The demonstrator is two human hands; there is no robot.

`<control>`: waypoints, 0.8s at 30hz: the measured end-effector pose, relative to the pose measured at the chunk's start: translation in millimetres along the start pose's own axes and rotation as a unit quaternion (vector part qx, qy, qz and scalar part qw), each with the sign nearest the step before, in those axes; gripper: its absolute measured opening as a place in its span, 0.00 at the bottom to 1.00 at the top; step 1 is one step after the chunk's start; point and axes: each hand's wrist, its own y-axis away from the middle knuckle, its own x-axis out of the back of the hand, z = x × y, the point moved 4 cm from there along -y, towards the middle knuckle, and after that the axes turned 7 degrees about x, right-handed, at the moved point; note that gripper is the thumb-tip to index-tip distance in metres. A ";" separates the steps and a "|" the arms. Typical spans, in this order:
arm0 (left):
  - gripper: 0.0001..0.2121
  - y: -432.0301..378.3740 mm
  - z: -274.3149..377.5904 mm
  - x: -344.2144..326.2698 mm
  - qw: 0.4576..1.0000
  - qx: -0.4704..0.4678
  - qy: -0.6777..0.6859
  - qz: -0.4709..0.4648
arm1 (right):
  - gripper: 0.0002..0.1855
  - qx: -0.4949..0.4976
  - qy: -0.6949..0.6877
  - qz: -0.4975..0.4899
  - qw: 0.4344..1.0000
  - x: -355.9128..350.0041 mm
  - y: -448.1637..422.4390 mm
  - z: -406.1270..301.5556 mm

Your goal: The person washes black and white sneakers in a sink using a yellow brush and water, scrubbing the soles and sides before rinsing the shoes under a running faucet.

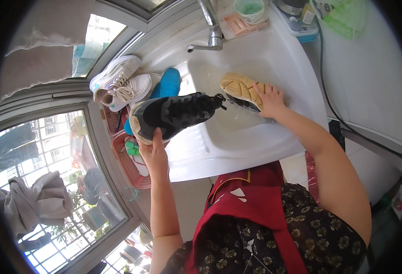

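Observation:
My left hand [154,150] grips a black and grey lace-up shoe [180,113] by its toe end, holding it over the left side of the white sink [187,154]. Its laces dangle toward the basin. Inside the basin, my right hand [271,99] rests on the tan sole of a second shoe [242,85]. That shoe lies sole up, its dark upper partly in the shallow cloudy water. The fingers of the right hand are spread over the heel or toe end; which end I cannot tell.
White sneakers [122,82] and blue insoles [170,82] sit left of the basin. Beneath them are pink plastic baskets [127,167]. A chrome faucet [213,37] rises at the back, beside a pink soap dish [240,25]. A black cable [324,78] runs along the right.

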 end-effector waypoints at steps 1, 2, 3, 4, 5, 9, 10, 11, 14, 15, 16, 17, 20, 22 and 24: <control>0.15 0.5 1.0 -0.2 1.000 0.004 0.000 0.011 | 0.60 0.010 0.005 -0.002 1.000 -11.8 -13.5 -9.6; 0.16 3.0 1.0 -3.4 0.999 0.023 0.027 0.027 | 0.61 -0.004 -0.010 0.032 0.999 -21.8 -26.3 -18.4; 0.16 6.5 3.3 -2.0 0.997 0.040 0.055 0.049 | 0.61 -0.015 -0.024 0.068 0.997 -22.2 -34.9 -29.5; 0.17 8.1 3.8 -1.2 0.992 0.073 0.097 0.039 | 0.61 -0.002 -0.018 0.069 0.997 -22.9 -45.0 -37.2; 0.17 4.4 -5.1 7.2 0.998 0.020 0.045 0.049 | 0.62 -0.014 -0.040 0.069 0.997 -22.4 -56.4 -41.1; 0.13 15.8 15.7 22.0 0.993 0.046 0.082 0.066 | 0.59 0.054 -0.131 0.015 0.990 7.2 -81.7 -37.7; 0.11 14.2 22.4 21.0 0.992 0.042 0.101 0.068 | 0.57 0.088 -0.225 0.012 0.970 8.3 -90.3 -20.5; 0.11 8.6 23.7 20.3 0.989 0.035 0.130 0.066 | 0.54 0.116 -0.312 0.007 0.943 9.3 -95.3 -0.4; 0.10 6.2 3.5 47.2 0.989 0.038 0.130 0.058 | 0.47 0.078 -0.507 -0.089 0.854 62.4 -40.9 -12.9; 0.10 5.8 5.6 43.9 0.986 0.033 0.152 0.066 | 0.46 0.053 -0.607 -0.128 0.782 71.2 -26.0 -9.1; 0.11 2.5 6.7 39.8 0.988 0.012 0.143 0.062 | 0.47 0.060 -0.637 -0.127 0.758 70.8 -22.3 3.8; 0.12 -1.6 8.7 36.2 0.989 -0.009 0.132 0.059 | 0.47 0.056 -0.626 -0.117 0.769 75.7 -17.2 23.7; 0.14 -8.0 -3.0 32.7 0.988 0.001 0.147 0.048 | 0.42 0.089 -0.711 -0.150 0.681 97.7 27.8 26.8; 0.15 -12.1 -8.0 29.7 0.987 -0.005 0.159 0.037 | 0.42 0.087 -0.722 -0.126 0.675 115.6 51.8 29.9; 0.17 -10.7 -4.9 28.9 0.987 -0.013 0.158 0.020 | 0.42 0.093 -0.735 -0.101 0.664 138.4 73.5 26.4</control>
